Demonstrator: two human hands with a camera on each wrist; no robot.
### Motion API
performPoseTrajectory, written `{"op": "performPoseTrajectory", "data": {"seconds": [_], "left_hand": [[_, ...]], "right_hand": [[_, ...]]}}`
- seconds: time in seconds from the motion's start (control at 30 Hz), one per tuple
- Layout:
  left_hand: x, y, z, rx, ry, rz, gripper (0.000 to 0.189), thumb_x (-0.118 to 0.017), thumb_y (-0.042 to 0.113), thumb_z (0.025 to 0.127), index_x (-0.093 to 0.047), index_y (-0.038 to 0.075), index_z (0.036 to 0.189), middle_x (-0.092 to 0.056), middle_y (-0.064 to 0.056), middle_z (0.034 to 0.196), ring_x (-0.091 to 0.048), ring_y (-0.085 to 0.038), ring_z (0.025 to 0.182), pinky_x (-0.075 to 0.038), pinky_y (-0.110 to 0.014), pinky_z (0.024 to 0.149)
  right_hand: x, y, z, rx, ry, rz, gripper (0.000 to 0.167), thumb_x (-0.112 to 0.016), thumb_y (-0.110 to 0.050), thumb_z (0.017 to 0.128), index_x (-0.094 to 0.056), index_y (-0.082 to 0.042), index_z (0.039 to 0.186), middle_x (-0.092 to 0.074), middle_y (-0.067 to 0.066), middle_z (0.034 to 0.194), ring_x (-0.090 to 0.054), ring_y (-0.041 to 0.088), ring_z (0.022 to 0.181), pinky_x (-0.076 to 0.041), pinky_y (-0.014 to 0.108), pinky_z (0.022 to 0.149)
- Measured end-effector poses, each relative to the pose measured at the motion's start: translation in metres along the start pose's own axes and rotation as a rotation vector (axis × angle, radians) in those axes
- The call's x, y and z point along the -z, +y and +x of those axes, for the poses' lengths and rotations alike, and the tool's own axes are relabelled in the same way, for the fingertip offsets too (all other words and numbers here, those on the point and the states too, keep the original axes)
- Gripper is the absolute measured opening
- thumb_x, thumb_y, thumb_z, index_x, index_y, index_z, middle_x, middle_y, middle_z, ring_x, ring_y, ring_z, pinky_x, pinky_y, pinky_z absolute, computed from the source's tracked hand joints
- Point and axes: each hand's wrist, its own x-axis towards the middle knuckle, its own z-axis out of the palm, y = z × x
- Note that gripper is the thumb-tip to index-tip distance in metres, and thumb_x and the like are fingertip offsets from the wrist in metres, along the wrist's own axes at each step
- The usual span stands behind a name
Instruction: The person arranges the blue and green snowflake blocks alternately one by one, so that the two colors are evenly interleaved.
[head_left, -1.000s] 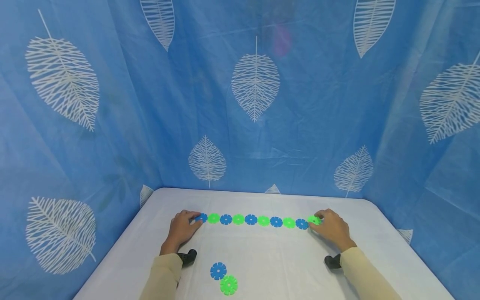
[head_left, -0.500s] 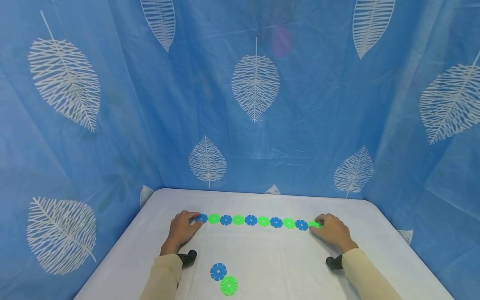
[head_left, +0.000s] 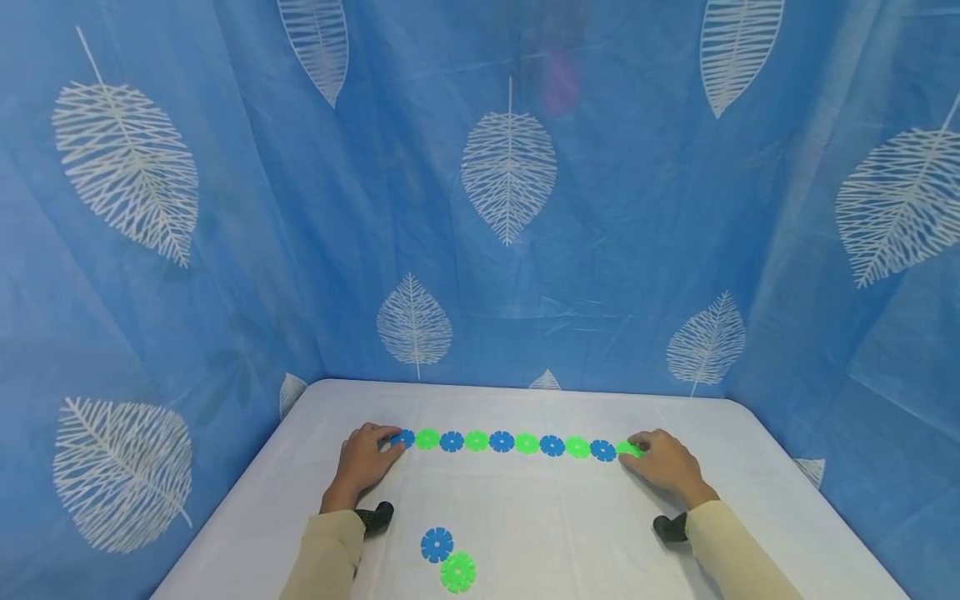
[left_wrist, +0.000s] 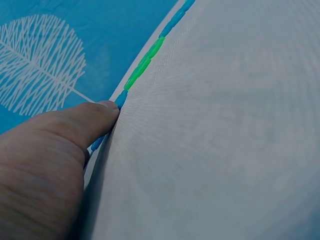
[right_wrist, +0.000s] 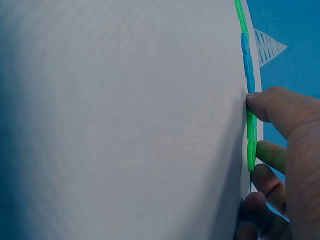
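A straight row of notched plastic discs, blue and green by turns, lies across the table; a blue disc (head_left: 502, 442) sits mid-row. My left hand (head_left: 363, 460) pinches the blue end disc (head_left: 406, 438) between thumb and fingers. At the other end my right hand (head_left: 667, 467) holds the green end disc (head_left: 628, 449), partly covered by the fingers. In the left wrist view my thumb (left_wrist: 102, 117) touches the blue disc's edge. The right wrist view shows my thumb and fingers at the rim of the green disc (right_wrist: 251, 140), seen edge-on.
A loose blue disc (head_left: 437, 544) and a loose green disc (head_left: 458, 572) lie near the front of the white table (head_left: 555, 533), edges close together. A blue curtain (head_left: 600, 250) with white leaf prints hangs behind the table and at its sides.
My right hand has moved slightly toward me, and the green end disc now sits lower, more in line with the row. My left hand has stayed in place.
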Motion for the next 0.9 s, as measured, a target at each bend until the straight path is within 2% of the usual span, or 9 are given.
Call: {"op": "performPoseTrajectory", "data": {"seconds": [0.33, 0.53, 0.67, 0.77, 0.9], "left_hand": [[-0.003, 0.0, 0.001, 0.01, 0.0, 0.012, 0.037, -0.072, 0.037, 0.091, -0.072, 0.019, 0.124, -0.065, -0.01, 0.12, -0.057, -0.031, 0.116, -0.042, -0.055, 0.102], [-0.003, 0.0, 0.001, 0.012, -0.004, 0.01, 0.037, -0.072, 0.037, 0.091, -0.072, 0.019, 0.124, -0.065, -0.01, 0.12, -0.057, -0.031, 0.115, -0.042, -0.055, 0.101], [-0.003, -0.002, 0.001, 0.01, -0.005, 0.01, 0.037, -0.072, 0.037, 0.091, -0.072, 0.019, 0.124, -0.065, -0.01, 0.118, -0.057, -0.031, 0.113, -0.042, -0.055, 0.101], [-0.004, -0.003, 0.002, 0.005, -0.002, 0.016, 0.037, -0.072, 0.037, 0.091, -0.072, 0.02, 0.124, -0.065, -0.009, 0.118, -0.057, -0.03, 0.113, -0.043, -0.054, 0.1], [-0.005, -0.003, 0.003, 0.007, 0.003, 0.018, 0.037, -0.072, 0.038, 0.09, -0.072, 0.021, 0.123, -0.065, -0.008, 0.117, -0.058, -0.029, 0.112, -0.043, -0.053, 0.098]], "right_hand": [[0.0, -0.004, -0.006, 0.009, 0.01, 0.0, 0.058, -0.075, -0.043, 0.084, -0.067, -0.003, 0.125, -0.066, 0.02, 0.119, -0.061, 0.043, 0.113, -0.049, 0.062, 0.088], [-0.002, -0.01, -0.007, 0.02, 0.061, -0.008, 0.058, -0.076, -0.04, 0.082, -0.065, -0.006, 0.128, -0.063, 0.019, 0.118, -0.062, 0.039, 0.108, -0.051, 0.059, 0.083], [-0.003, -0.027, -0.005, 0.032, 0.135, 0.052, 0.049, -0.073, -0.033, 0.084, -0.067, -0.011, 0.127, -0.063, 0.017, 0.117, -0.064, 0.033, 0.098, -0.052, 0.049, 0.071], [-0.004, -0.048, -0.004, 0.057, 0.194, 0.117, 0.042, -0.071, -0.027, 0.086, -0.068, -0.013, 0.126, -0.063, 0.016, 0.116, -0.063, 0.028, 0.086, -0.048, 0.039, 0.061], [-0.006, -0.078, -0.006, 0.098, 0.228, 0.165, 0.038, -0.071, -0.024, 0.087, -0.069, -0.015, 0.124, -0.063, 0.014, 0.117, -0.058, 0.021, 0.077, -0.043, 0.032, 0.057]]}}
